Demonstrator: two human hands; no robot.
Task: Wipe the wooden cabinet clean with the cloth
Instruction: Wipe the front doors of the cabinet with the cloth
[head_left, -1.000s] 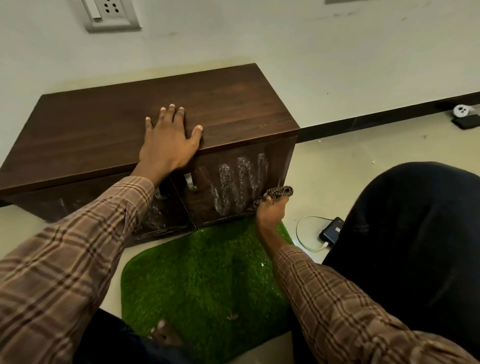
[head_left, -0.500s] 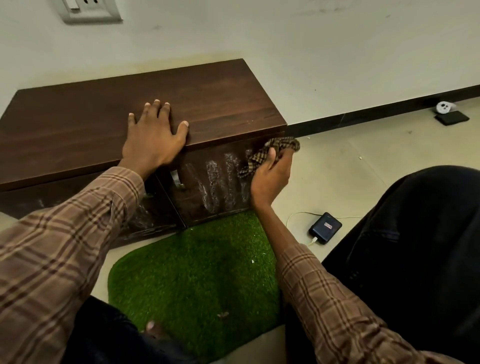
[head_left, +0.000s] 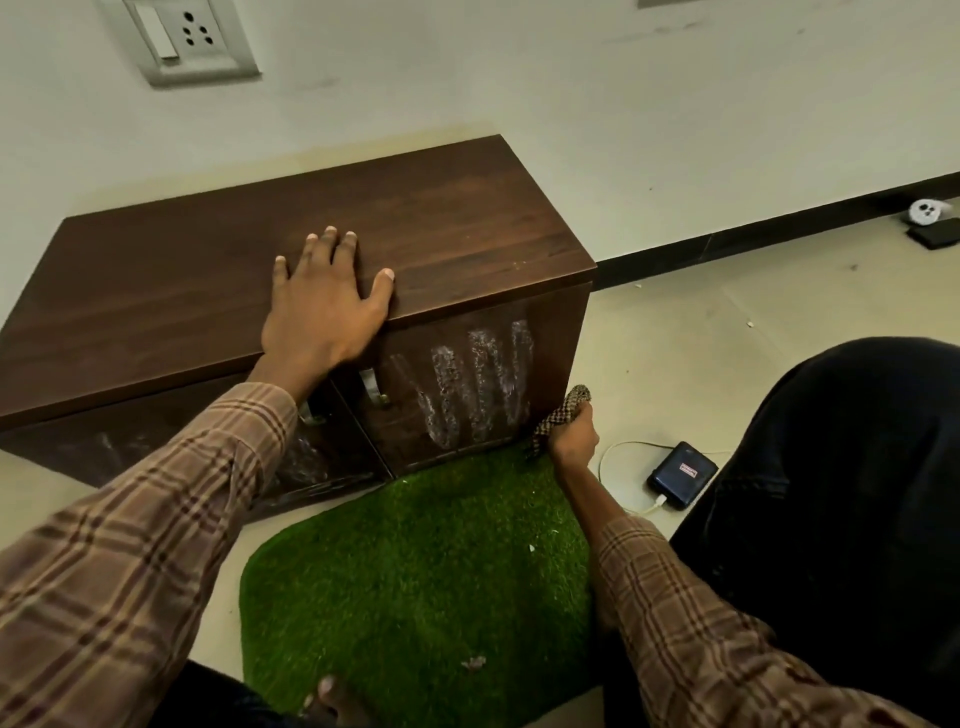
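Observation:
A low dark wooden cabinet stands on the floor against the wall. Its right door carries whitish vertical smears, and fainter smears mark the left door. My left hand lies flat on the top near the front edge, fingers spread. My right hand grips a brown checkered cloth at the lower right corner of the right door, close to the floor.
A green grass-like mat lies in front of the cabinet. A dark power bank with a white cable sits on the floor to the right. My dark-clothed knee fills the right side. A wall socket is above.
My right hand with the cloth has gone from the door's top right corner down to its lower right corner. The left hand has stayed flat on the top.

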